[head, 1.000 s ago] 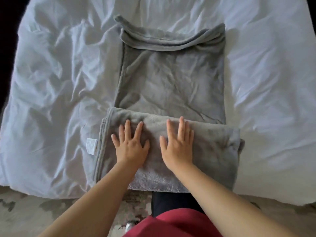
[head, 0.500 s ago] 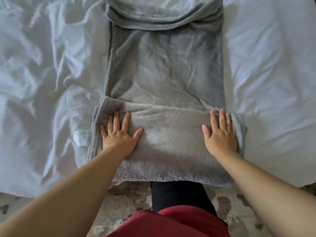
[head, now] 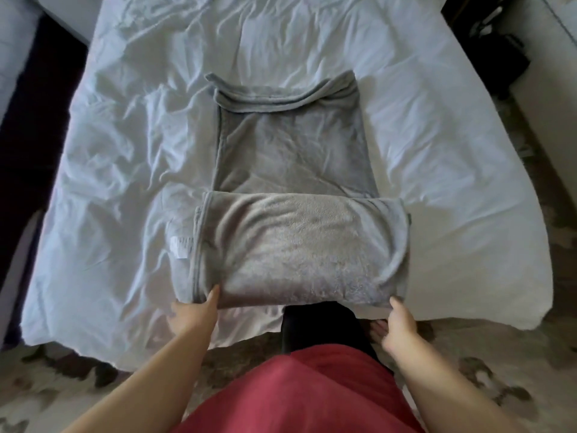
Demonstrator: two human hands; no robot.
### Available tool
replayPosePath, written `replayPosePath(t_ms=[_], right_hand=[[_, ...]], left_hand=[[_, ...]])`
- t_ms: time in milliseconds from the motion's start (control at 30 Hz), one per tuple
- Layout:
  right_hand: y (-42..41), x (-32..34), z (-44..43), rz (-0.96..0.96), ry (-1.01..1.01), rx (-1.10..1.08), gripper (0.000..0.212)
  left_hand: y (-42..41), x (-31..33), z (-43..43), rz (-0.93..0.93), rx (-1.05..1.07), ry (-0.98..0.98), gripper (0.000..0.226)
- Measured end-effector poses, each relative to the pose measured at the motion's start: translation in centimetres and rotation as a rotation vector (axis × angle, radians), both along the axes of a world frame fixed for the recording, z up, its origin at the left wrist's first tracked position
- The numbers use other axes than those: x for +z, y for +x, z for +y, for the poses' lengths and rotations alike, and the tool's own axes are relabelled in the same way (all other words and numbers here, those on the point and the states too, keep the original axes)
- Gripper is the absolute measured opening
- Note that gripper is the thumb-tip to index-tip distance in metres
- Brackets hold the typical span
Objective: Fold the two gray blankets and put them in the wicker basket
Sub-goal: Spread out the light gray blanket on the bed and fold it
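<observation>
One gray blanket (head: 290, 157) lies lengthwise on the white bed, its far end rumpled into a roll. Its near part is folded over into a thick band (head: 299, 251) across the bed's near edge, with a white label at its left side. My left hand (head: 195, 312) grips the band's near left corner, thumb on top. My right hand (head: 401, 329) holds the near right corner, thumb against the edge and fingers mostly hidden. Wrinkles in the fleece run toward both corners. No second blanket or wicker basket is in view.
The white sheet (head: 131, 170) is creased all over and hangs off the near edge. A patterned rug (head: 487, 370) covers the floor below. Dark furniture (head: 499, 48) stands at the far right, and a dark gap (head: 34, 120) runs along the bed's left side.
Both hands slid off the top of the folded band, where they pressed flat, down to its near corners and took hold there. The view pulled back, showing more of the bed.
</observation>
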State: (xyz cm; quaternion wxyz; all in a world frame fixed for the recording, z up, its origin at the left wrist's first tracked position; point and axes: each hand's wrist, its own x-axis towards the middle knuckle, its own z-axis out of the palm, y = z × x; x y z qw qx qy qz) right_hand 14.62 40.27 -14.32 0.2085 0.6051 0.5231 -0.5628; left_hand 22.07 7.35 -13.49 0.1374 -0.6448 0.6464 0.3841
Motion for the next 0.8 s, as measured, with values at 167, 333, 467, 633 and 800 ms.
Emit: replayPosePath(t_ms=[167,333,467,633,800], right_hand=[[-0.6,-1.1,0.8,0.089,-0.293,-0.114,0.071],[-3.2,-1.9,0.2,0.152,-0.321,-0.248,0.058],[-4.5,-0.4,-1.0,0.142,-0.375,-0.336,0.041],[-6.9,6.1,-2.4,0.256,-0.381,-0.402,0.038],[-8.8,15.6,-1.8,0.538,-0.395,-0.307,0.022]], left_hand=[[-0.2,-0.8,0.8,0.275,0.481,0.683,0.069],[-3.7,-0.6,0.9,0.428,0.864,0.697,0.06],[-5.0,1.4,1.0,0.454,1.041,0.688,0.059],[-6.6,8.1,0.8,0.716,1.019,0.814,0.044],[-6.6,16.0,0.6,0.95,0.895,0.796,0.03]])
